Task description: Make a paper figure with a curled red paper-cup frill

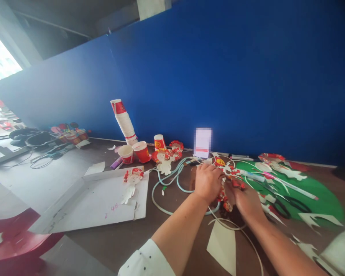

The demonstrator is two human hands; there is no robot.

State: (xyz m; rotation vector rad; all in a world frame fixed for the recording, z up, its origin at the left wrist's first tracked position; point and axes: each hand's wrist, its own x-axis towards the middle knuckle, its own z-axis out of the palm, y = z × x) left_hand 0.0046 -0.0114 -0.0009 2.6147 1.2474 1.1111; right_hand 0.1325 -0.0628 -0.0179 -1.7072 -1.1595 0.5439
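In the head view my left hand (208, 182) and my right hand (245, 201) come together over the brown table, fingers curled round a red-and-white paper cup cut-out (225, 201). My hands cover much of the cut-out. Similar paper cut-out figures with curled red edges lie about: one figure (129, 188) on a white board, another figure (164, 161) by the cups, and one more figure (284, 165) at the right. Scissors (297, 204) with dark handles and a pink-and-white pen (290, 186) rest right of my right hand.
A tall stack of paper cups (125, 122) leans near the blue partition (232, 76). Red cups (142, 151) stand beside it. A phone (202, 142) is propped up behind my hands. Pale cables (158, 201) loop across the table. A green sheet (327, 195) and paper scraps lie right.
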